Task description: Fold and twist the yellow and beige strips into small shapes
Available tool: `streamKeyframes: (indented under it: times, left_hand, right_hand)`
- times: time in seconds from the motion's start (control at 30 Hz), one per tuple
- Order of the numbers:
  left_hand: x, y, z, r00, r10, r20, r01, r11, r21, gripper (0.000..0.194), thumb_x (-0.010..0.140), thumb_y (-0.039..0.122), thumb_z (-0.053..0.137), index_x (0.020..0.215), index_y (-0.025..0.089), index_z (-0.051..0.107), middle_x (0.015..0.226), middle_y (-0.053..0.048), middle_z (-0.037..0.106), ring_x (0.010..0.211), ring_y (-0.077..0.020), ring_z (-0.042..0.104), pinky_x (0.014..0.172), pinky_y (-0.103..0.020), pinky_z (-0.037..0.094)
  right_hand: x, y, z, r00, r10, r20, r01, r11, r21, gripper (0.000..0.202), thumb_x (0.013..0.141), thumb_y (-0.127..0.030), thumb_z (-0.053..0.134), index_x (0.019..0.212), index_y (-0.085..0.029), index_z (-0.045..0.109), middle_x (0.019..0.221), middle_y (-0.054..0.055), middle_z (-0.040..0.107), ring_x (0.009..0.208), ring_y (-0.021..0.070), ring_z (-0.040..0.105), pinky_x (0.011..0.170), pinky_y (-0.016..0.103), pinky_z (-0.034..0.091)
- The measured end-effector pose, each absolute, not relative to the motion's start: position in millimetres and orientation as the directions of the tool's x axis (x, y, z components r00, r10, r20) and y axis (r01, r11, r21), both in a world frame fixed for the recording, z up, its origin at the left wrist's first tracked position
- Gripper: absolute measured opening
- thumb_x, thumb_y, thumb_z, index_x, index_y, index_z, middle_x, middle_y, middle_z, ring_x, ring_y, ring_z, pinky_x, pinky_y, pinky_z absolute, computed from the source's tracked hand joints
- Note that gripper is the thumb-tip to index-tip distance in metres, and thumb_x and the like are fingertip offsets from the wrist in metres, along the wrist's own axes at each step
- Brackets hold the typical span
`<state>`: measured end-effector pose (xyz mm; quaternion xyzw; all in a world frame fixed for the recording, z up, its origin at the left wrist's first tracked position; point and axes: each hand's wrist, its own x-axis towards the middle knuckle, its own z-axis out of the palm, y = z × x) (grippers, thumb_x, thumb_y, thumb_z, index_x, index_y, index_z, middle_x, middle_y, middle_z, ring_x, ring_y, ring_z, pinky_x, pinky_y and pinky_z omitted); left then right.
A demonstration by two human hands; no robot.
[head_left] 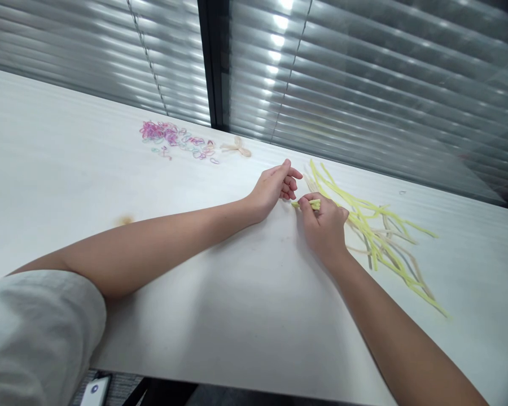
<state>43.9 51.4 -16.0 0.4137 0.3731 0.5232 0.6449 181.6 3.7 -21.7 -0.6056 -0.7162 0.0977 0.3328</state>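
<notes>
My right hand point(325, 224) pinches a short, folded yellow pipe cleaner point(315, 204) between thumb and fingers, just above the table. To its left, my left hand point(275, 189) is turned on its side with loosely bent fingers, thumb up. Nothing shows in it, and its fingertips are close to the left end of the folded piece. Beyond and right of my right hand lies a loose spread of yellow and beige pipe cleaners point(366, 228), partly covered by that hand.
A pile of small pink, purple and blue loops point(163, 134) lies at the back left of the white table point(237, 316). Next to it is a beige twisted bow-like piece point(239, 148). Window blinds point(364, 84) rise behind the table's back edge. A white device point(95, 390) shows below the front edge.
</notes>
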Motion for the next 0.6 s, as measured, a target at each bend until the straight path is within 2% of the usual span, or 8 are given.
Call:
streamKeyframes:
  times: [0.27, 0.6]
  left_hand:
    - [43.9, 51.3, -16.5, 0.173, 0.984, -0.037, -0.353, 0.097, 0.931, 0.049, 0.088, 0.058, 0.042, 0.079, 0.014, 0.061, 0.062, 0.0, 0.056, 0.051, -0.008, 0.054, 0.055, -0.022, 0.044]
    - [43.6, 53.0, -17.6, 0.179, 0.983, -0.042, -0.361, 0.106, 0.927, 0.05, 0.087, 0.059, 0.043, 0.078, 0.014, 0.061, 0.062, -0.001, 0.056, 0.051, -0.0085, 0.054, 0.054, -0.022, 0.044]
  right_hand:
    - [181.2, 3.1, -20.4, -0.009, 0.936, 0.352, 0.81, 0.213, -0.546, 0.026, 0.088, -0.035, 0.041, 0.077, -0.022, 0.061, 0.06, 0.0, 0.06, 0.073, 0.0221, 0.057, 0.08, 0.039, 0.027]
    - [180.0, 3.0, -19.6, -0.024, 0.938, 0.347, 0.853, 0.2, -0.482, 0.024, 0.088, -0.032, 0.041, 0.078, -0.021, 0.06, 0.066, 0.001, 0.063, 0.072, 0.0208, 0.055, 0.077, 0.038, 0.024]
